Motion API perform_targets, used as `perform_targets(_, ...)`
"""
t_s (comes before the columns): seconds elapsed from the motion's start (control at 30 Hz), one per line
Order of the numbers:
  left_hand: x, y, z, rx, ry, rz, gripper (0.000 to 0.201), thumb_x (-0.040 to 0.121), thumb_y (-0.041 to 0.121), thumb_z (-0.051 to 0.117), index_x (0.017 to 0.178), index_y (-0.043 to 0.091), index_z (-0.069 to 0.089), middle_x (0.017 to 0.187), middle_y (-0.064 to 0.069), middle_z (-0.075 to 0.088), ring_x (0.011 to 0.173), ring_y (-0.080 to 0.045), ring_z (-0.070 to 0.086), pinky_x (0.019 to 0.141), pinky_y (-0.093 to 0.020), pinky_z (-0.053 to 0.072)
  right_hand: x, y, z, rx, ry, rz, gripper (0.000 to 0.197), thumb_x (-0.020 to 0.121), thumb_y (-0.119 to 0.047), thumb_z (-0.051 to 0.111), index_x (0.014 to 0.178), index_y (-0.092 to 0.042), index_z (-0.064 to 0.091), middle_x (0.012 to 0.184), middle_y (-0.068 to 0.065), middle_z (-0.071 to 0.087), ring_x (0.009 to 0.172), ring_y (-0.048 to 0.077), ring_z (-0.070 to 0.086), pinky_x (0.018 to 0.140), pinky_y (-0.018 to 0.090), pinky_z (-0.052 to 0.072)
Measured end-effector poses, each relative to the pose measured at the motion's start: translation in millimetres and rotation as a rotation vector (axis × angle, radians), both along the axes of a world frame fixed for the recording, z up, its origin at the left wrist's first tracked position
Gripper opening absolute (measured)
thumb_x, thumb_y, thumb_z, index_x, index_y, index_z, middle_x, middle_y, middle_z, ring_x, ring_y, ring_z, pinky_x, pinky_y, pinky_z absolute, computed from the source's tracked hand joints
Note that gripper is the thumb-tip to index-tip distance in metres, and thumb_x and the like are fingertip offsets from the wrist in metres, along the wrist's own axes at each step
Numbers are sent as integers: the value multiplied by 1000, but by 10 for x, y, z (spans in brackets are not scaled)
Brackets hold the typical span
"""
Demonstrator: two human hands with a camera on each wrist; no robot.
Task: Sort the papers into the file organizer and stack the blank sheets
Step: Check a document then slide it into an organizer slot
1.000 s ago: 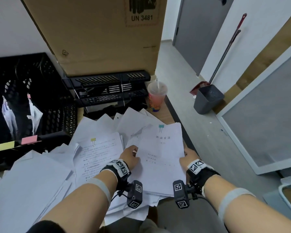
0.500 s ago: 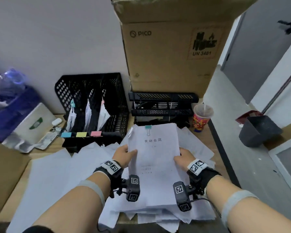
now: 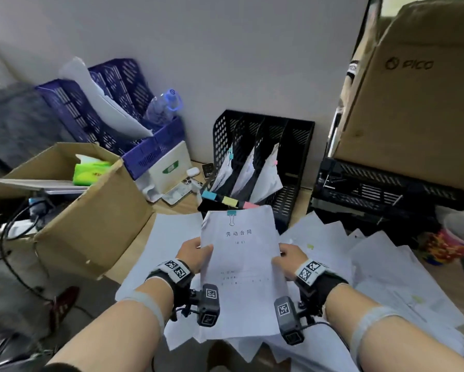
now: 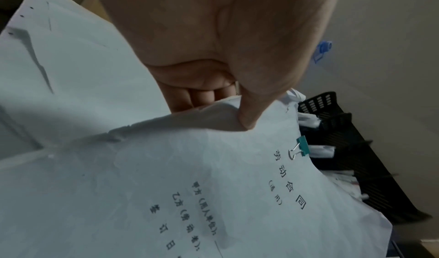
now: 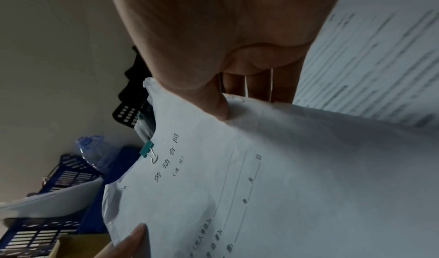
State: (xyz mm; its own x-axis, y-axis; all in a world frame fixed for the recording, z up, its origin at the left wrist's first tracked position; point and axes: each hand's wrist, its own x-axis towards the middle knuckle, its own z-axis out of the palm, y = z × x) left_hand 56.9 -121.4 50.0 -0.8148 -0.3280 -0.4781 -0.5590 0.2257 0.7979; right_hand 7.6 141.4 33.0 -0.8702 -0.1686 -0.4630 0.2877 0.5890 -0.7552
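The left hand (image 3: 192,253) and the right hand (image 3: 288,257) each grip one side edge of the clipped contract (image 3: 241,267), thumb on top and fingers under it. The contract, with a teal clip (image 3: 231,214) at its top edge, is held above the loose papers (image 3: 381,267) on the surface (image 3: 134,253). It is just in front of the black organizer (image 3: 265,157), where three slots hold papers.
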Motion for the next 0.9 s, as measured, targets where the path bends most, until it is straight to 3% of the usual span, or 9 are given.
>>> perform_targets(0.13,-171,-313,143,53,-40,-38,24,72,27,63,87,12,74,97,-20,76,87,-37,73,82,-58,58,-199,-357,-91,23,-29,-38,26,75,-10,53,93,-7,72,83,13,70,80,30,64,67,26,45)
perform_targets(0.23,-372,-485,189,74,-66,-131,13,86,11,61,92,10,73,98,-21,75,77,-31,70,74,-47,62,-359,-554,-176,74,-67,-67,26,76,-7,53,94,6,69,75,13,62,72,25,57,64,28,41)
perform_targets(0.3,-524,-602,148,73,-94,-198,13,89,6,59,91,11,71,93,-19,74,73,-29,68,69,-40,62,-441,-670,-184,153,-89,-91,27,76,-10,54,94,5,67,76,10,58,69,22,53,61,26,37)
perform_targets(0.47,-812,-787,74,52,-106,-366,16,91,7,59,82,15,69,80,-9,72,67,-23,68,67,-36,62,-534,-1003,92,400,43,-295,35,77,-21,62,102,-7,41,103,15,59,99,33,61,81,33,47)
perform_targets(0.6,-949,-826,88,74,-59,-445,14,92,10,60,100,9,71,87,-11,73,72,-24,68,70,-37,62,-493,-1413,393,108,-154,-207,36,78,-43,69,79,-12,50,76,8,63,65,27,65,68,36,57)
perform_targets(0.67,-1008,-812,131,84,-14,-504,15,93,8,59,101,3,70,83,-12,69,69,-24,64,66,-36,59,-456,-1613,541,-56,-341,-138,56,76,-57,69,98,-7,57,95,10,67,70,26,70,63,36,58)
perform_targets(0.73,-1067,-766,210,95,11,-579,14,92,0,55,89,2,69,79,-12,66,70,-23,62,62,-32,57,-449,-1770,661,-128,-398,-123,79,69,-68,68,119,-10,49,113,12,61,82,30,73,61,39,59)
perform_targets(0.8,-1144,-712,297,126,17,-643,21,90,-7,54,85,7,69,81,-10,68,74,-18,66,62,-29,60,-515,-1843,695,-168,-373,-201,76,68,-67,70,118,-16,44,112,13,60,82,33,74,60,42,60)
perform_targets(0.9,-1299,-679,399,224,24,-750,21,90,6,66,110,5,72,102,-10,74,92,-15,70,81,-28,58,-679,-1801,757,-140,-266,-317,57,69,-52,72,102,-9,54,94,16,69,69,34,75,64,53,61)
